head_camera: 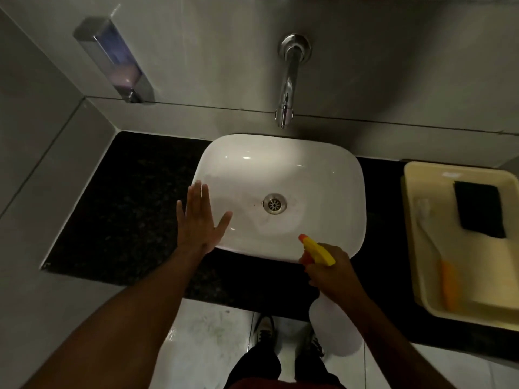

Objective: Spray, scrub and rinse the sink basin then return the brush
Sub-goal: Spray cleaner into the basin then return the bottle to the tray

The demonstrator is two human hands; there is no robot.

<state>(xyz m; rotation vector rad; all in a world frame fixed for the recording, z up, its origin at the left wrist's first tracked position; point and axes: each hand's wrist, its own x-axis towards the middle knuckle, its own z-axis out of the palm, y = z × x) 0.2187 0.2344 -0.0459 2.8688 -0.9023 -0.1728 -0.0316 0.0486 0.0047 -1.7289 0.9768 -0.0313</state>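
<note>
A white sink basin [317, 175] sits on a black counter, with a metal drain [274, 203] in its middle. My left hand [198, 220] lies flat and open on the basin's left rim, fingers spread. My right hand [330, 269] grips a spray bottle [318, 251] with a yellow head and an orange nozzle, aimed into the basin from its front right edge. The bottle's pale body hangs below my hand. A brush [438, 248] with a white head and an orange handle lies in a yellow tray [427, 301] to the right.
A chrome wall tap [289, 85] juts over the basin's back edge. A soap dispenser [115, 60] hangs on the wall at the upper left. A black scouring pad [478, 209] lies in the tray. The black counter [126, 206] extends left; my shoes stand on the pale floor below.
</note>
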